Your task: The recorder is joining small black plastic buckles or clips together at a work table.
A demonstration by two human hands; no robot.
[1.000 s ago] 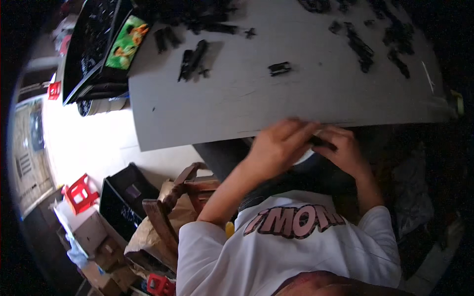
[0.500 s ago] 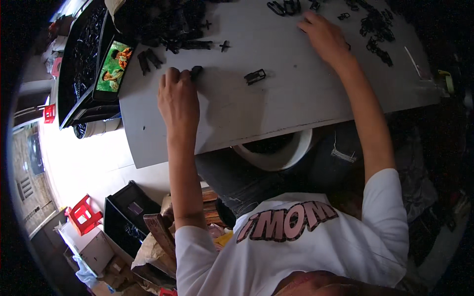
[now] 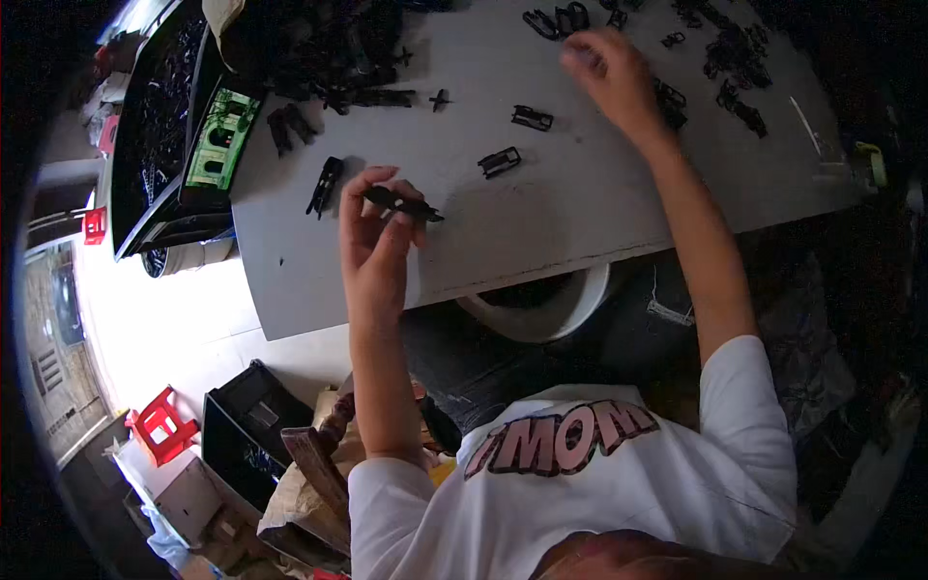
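Note:
My left hand is closed on a long black plastic part, holding it above the table's near left side. Beside that hand, to the left, another slim black plastic part lies on the table. My right hand is over the far side with its fingers curled together; what they hold, if anything, I cannot make out. Two black clip-like pieces, one farther away and one nearer, rest between my hands. Just beyond the right hand are black loop-shaped pieces.
A heap of black parts covers the table's far left, with small ones scattered at the far right. A phone leans by a black bin of parts at the left edge. A white bucket stands under the near edge.
My left hand has come nearer and to the right, lifting a black part; another part shows where it was. A second clip-like piece now lies mid-table. My right hand has shifted slightly left.

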